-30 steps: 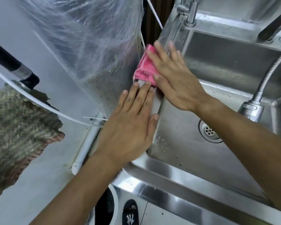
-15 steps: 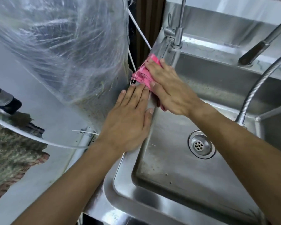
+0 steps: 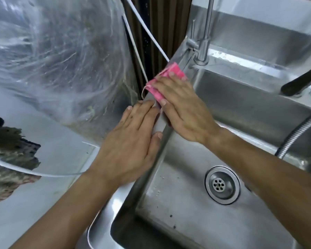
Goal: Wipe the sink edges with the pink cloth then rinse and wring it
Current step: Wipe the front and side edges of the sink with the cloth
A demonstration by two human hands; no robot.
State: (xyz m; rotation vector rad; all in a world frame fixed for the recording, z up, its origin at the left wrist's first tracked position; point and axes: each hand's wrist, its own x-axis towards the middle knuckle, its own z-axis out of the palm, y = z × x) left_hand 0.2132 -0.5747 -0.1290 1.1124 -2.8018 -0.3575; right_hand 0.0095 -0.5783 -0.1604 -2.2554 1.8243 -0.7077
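Right hand [image 3: 184, 112] lies flat, palm down, on the pink cloth [image 3: 166, 79], pressing it onto the left rim of the steel sink [image 3: 156, 155] near the back left corner. Its fingers [image 3: 171, 81] are stretched out and slightly spread over the cloth, pressing rather than gripping; folded pink edges stick out past the fingertips and at the thumb side. A loose thread hangs off the cloth's left edge.

Left hand [image 3: 131, 146] rests flat on the same rim just nearer the camera, fingers straight and close together, holding nothing. Its fingertips sit just beside the cloth and the right thumb; cannot tell whether they touch.

Sink basin looks wet, with scattered dark specks; the round drain [image 3: 222, 185] sits right of centre under the right forearm. A small tap [image 3: 203, 45] stands on the back ledge just behind the cloth. A black lever handle [image 3: 302, 83] shows at the far right, and a ribbed metal hose [image 3: 298, 130] curves down the right edge.

Left of the sink hangs a crinkled clear plastic sheet [image 3: 57, 56]. Two thin white cords [image 3: 144, 31] run down between the sheet and the sink corner. A white tube [image 3: 25, 172] crosses at lower left, above a ragged brownish mat [image 3: 9, 168].
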